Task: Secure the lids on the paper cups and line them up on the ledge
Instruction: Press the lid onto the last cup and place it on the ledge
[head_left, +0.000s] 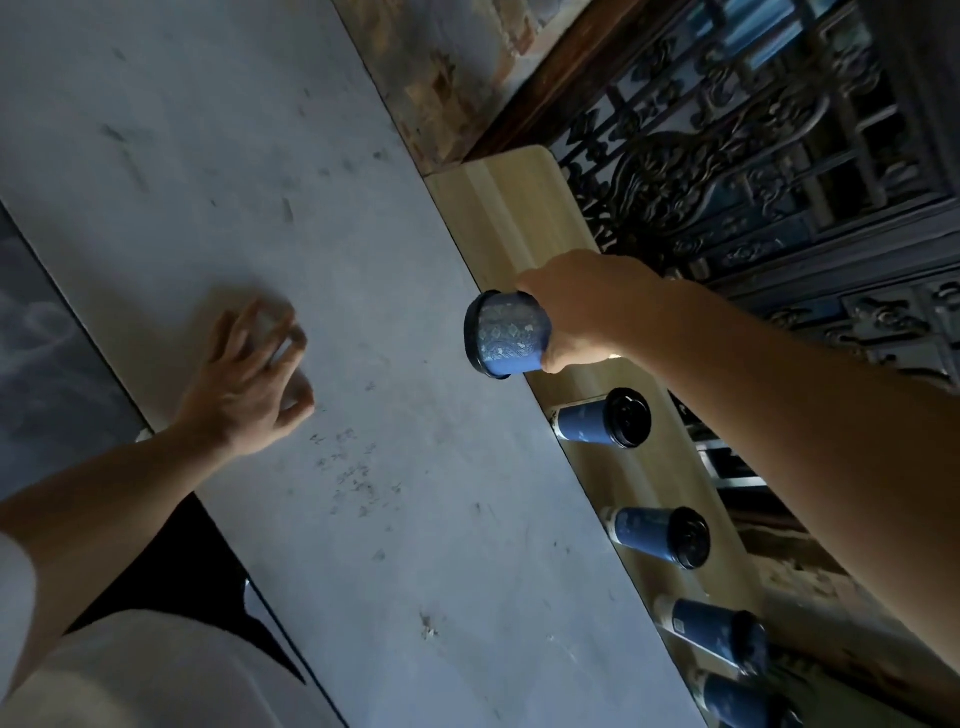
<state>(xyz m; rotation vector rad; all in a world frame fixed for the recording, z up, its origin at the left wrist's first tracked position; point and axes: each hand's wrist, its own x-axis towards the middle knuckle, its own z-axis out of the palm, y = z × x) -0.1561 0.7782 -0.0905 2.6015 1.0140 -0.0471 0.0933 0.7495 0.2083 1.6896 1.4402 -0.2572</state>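
Note:
My right hand (576, 306) grips a blue patterned paper cup (506, 335) with a black lid, holding it at the near edge of the pale wooden ledge (514, 218). Several more blue cups with black lids stand in a row on the ledge: one (602, 418), another (657, 535), a third (711, 634), and one cut off by the frame edge (737, 701). My left hand (254, 379) rests with fingers spread on the grey table (311, 208), holding nothing.
A dark carved wooden lattice screen (753, 156) rises right behind the ledge. A weathered wall patch (441, 62) sits beyond the ledge's far end. A dark floor strip (47, 353) borders the table's left edge.

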